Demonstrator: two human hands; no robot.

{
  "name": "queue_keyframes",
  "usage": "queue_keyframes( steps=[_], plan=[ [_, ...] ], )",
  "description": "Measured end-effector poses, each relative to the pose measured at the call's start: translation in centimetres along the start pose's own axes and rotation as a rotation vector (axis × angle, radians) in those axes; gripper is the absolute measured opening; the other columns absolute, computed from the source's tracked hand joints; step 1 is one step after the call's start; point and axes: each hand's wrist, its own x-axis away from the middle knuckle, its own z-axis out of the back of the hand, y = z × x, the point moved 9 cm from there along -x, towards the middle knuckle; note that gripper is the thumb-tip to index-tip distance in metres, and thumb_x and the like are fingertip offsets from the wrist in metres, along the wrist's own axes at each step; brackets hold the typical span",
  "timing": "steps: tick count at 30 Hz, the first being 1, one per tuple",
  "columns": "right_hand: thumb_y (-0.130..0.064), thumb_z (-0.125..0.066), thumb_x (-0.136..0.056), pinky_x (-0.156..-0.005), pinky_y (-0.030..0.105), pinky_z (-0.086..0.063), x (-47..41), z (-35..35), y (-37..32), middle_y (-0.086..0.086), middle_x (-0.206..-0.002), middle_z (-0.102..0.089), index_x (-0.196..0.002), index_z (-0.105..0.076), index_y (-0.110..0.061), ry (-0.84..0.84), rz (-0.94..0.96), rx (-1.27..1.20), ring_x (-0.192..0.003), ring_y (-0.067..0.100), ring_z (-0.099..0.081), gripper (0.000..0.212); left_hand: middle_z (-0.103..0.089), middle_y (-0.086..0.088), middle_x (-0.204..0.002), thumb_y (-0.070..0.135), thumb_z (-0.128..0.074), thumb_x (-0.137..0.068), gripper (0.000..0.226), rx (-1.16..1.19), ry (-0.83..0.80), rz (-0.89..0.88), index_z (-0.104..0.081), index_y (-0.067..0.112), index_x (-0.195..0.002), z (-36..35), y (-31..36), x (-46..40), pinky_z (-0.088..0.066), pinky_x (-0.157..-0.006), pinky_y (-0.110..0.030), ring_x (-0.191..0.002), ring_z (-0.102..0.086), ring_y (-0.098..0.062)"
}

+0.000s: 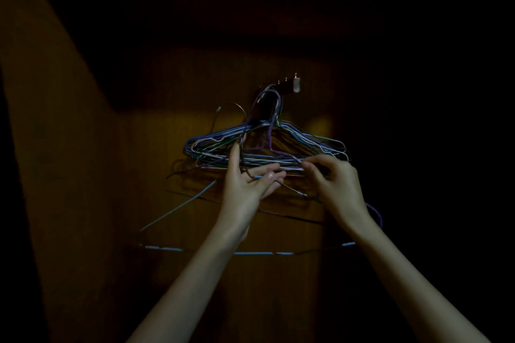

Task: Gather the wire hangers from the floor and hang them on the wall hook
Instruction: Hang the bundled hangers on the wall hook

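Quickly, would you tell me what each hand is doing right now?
Left hand: fingers loosely around hanger wires.
Right hand: pinches a bottom wire of that bunch.

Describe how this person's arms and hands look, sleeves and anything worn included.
Both forearms are bare right to the bottom of the picture: no sleeves in view. The left hand and the right hand wear no gloves; no ring, watch or bracelet shows, though the light is very dim. The fingers are slender.

A dim home interior: wood-panelled wall [167,147] with a hook rack [289,83].
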Motion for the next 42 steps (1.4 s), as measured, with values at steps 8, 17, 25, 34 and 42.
queue_keyframes(
  steps=[8,17,25,34,42],
  plan=[
    [-0.020,-0.062,-0.088,-0.077,0.035,-0.050,-4.3,4.2,1.1,-0.002,-0.089,-0.069,-0.095,-0.069,-0.015,0.170,0.049,-0.005,-0.084,0.013,-0.064,0.011,-0.066,-0.018,-0.098,-0.011,-0.051,-0.089,0.069,-0.058,-0.002,-0.129,-0.030,0.047,-0.120,-0.2,1.1,-1.3,-0.057,-0.077,-0.027,-0.080,-0.071,-0.019],
    [-0.020,-0.060,-0.089,-0.078,0.040,-0.052,-9.5,2.2,4.8,0.002,-0.086,-0.068,-0.092,-0.069,-0.013,0.169,0.008,0.014,-0.080,0.014,-0.062,0.011,-0.066,-0.015,-0.099,-0.010,-0.053,-0.087,0.072,-0.083,0.019,-0.190,-0.028,0.043,-0.128,0.6,0.0,-3.7,-0.056,-0.074,-0.024,-0.080,-0.071,-0.016],
    [-0.030,-0.061,-0.088,-0.077,0.044,-0.054,-13.2,-2.2,7.9,-0.006,-0.080,-0.067,-0.085,-0.065,-0.030,0.098,-0.064,0.000,-0.080,0.015,-0.066,0.006,-0.065,-0.016,-0.100,-0.012,-0.053,-0.086,0.074,-0.117,0.022,-0.201,-0.025,0.038,-0.134,1.2,-0.9,-6.0,-0.056,-0.074,-0.023,-0.079,-0.071,-0.014],
    [-0.031,-0.063,-0.086,-0.080,0.047,-0.053,-15.5,-5.0,10.8,-0.005,-0.089,-0.069,-0.087,-0.069,-0.028,0.019,-0.108,-0.006,-0.087,0.015,-0.064,0.007,-0.067,-0.011,-0.097,-0.010,-0.055,-0.086,0.075,-0.160,0.020,-0.222,-0.024,0.039,-0.135,1.7,-1.6,-8.3,-0.055,-0.071,-0.019,-0.081,-0.071,-0.015],
    [-0.019,-0.064,-0.085,-0.080,0.031,-0.044,-16.1,-6.7,11.1,0.002,-0.101,-0.053,-0.093,-0.068,-0.013,-0.048,-0.036,0.080,-0.097,0.017,-0.051,0.011,-0.066,-0.015,-0.101,-0.008,-0.056,-0.085,0.077,-0.159,0.013,-0.217,-0.024,0.039,-0.136,1.7,-2.4,-9.1,-0.055,-0.074,-0.022,-0.084,-0.071,-0.018]
  ],
)
